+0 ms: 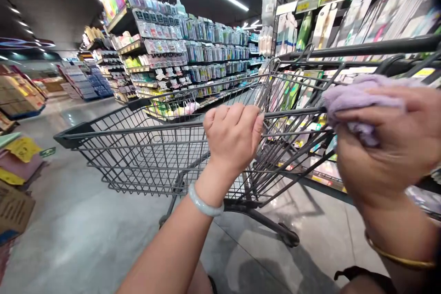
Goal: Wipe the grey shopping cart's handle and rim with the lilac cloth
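Note:
A dark grey wire shopping cart (pixel 144 161) stands side-on in front of me. My left hand (pixel 232 133), with a pale bangle on the wrist, is wrapped round the cart's top side rail near the middle of the frame. A bunched lilac cloth (pixel 365 101) is gripped in my right hand (pixel 389 142), which wears a gold bangle. The cloth presses against the rail at the cart's handle end, and it hides that bit of the rail. Bare wire mesh shows inside the basket.
Shelves of packaged goods (pixel 344 23) rise close behind the cart on the right. Across the aisle stands another stocked shelf unit (pixel 217 50). A cardboard box (pixel 14 211) sits at the left edge on the grey floor (pixel 103 234). One cart wheel (pixel 289 236) shows below.

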`<state>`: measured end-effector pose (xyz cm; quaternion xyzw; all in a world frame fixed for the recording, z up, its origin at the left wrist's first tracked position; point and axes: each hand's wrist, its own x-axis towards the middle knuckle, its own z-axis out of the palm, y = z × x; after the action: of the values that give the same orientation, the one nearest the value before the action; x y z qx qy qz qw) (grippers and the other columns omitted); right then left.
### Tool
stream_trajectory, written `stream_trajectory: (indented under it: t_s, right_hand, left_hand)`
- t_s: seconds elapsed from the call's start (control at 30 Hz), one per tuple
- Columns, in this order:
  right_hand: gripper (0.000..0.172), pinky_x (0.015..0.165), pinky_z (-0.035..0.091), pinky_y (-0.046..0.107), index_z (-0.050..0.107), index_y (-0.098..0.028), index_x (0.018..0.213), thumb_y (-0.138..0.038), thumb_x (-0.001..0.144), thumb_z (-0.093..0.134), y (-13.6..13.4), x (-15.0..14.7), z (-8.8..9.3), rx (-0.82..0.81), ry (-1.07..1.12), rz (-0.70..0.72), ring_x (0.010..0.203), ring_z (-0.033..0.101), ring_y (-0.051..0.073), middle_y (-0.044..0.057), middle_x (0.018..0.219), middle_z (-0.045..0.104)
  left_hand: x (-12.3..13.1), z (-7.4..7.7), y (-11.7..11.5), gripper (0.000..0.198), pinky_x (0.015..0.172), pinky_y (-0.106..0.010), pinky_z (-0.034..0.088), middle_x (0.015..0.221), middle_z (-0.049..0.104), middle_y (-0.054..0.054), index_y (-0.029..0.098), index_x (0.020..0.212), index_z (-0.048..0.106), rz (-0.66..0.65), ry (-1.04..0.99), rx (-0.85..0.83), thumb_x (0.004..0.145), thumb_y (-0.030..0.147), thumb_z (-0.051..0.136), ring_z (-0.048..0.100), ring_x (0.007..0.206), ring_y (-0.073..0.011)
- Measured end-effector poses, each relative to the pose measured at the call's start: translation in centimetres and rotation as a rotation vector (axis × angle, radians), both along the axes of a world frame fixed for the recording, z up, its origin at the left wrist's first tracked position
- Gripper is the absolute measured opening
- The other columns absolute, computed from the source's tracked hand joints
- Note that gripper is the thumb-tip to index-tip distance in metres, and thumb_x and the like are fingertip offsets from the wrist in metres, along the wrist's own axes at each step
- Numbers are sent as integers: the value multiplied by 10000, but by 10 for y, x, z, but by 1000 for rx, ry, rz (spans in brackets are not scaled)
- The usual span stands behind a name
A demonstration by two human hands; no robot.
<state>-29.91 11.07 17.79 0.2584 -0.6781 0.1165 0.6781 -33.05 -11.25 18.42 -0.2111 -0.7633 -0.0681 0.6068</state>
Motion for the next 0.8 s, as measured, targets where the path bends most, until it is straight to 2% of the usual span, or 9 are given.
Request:
stream_trajectory:
  t_s: [0.03, 0.07, 0.2, 0.27, 0.37, 0.47, 0.6, 0.67, 0.8]
  right_hand:
    - [235, 1055, 461, 590, 730, -268, 999, -127, 812, 707, -5, -2, -8, -93, 65, -36, 1168, 603, 313, 34, 1176, 690]
    - [229, 1041, 478, 585, 730, -263, 917, -106, 755, 769, -13, -4, -18, -73, 91, -45, 1131, 607, 306, 32, 1127, 706]
    - [220, 975, 556, 457, 719, -264, 893, -110, 753, 790, -38, -4, -43, 189, -11, 77, 1149, 570, 262, 4, 1133, 716]
    - [200, 994, 549, 467, 718, -276, 921, -132, 790, 763, -29, -1, -35, 219, -34, 72, 1148, 592, 258, 0, 1163, 715]
    - [198, 1045, 497, 546, 722, -286, 916, -133, 793, 750, -3, 1, -13, -30, -33, 9, 1137, 631, 277, 11, 1131, 721]
    - [204, 1041, 484, 569, 719, -261, 912, -126, 764, 758, 3, -4, -13, -175, 1, -22, 1120, 632, 289, 29, 1109, 712]
    - [229, 1045, 504, 505, 713, -263, 949, -105, 787, 747, -21, -8, -43, 91, -52, 55, 1177, 565, 270, 21, 1180, 690]
    - [225, 1041, 517, 466, 713, -270, 964, -112, 806, 737, -25, -7, -48, 193, -91, 77, 1199, 547, 260, 9, 1200, 690]
    - [201, 1061, 480, 544, 713, -270, 930, -114, 804, 727, -6, -6, -25, -47, -42, 35, 1184, 574, 282, 29, 1179, 691]
  left_hand:
    - [-2, -1, 1, 218, 871, -423, 302, 854, 683, -18, 255, 977, 652, 0, 23, 14, 981, 388, 479, 534, 863, -225]
    - [-4, -2, 1, 213, 878, -424, 302, 852, 684, -19, 254, 978, 653, 5, 45, 26, 975, 385, 486, 534, 864, -226]
    - [-9, -4, 2, 208, 870, -424, 302, 871, 695, -26, 246, 974, 658, 18, 93, 23, 959, 380, 499, 533, 850, -229]
    - [-10, -4, 2, 210, 865, -420, 301, 876, 692, -28, 247, 984, 657, 16, 106, 10, 959, 379, 495, 532, 846, -229]
    - [-13, -6, 0, 217, 879, -418, 289, 892, 686, -26, 257, 1003, 654, 9, 95, 13, 968, 379, 477, 541, 863, -229]
    - [-17, -7, -2, 230, 898, -419, 280, 901, 679, -27, 261, 1025, 652, 8, 77, 17, 973, 391, 469, 550, 885, -233]
    - [-24, -7, -10, 237, 925, -420, 279, 910, 673, -31, 256, 1037, 646, 11, 58, 5, 974, 397, 466, 559, 916, -240]
    - [-27, -6, -14, 236, 930, -421, 286, 904, 673, -31, 257, 1014, 648, 15, 45, 13, 977, 396, 460, 562, 917, -237]
    - [-25, -6, -12, 255, 941, -432, 327, 895, 687, -36, 250, 930, 669, 22, 43, 125, 985, 372, 453, 571, 928, -234]
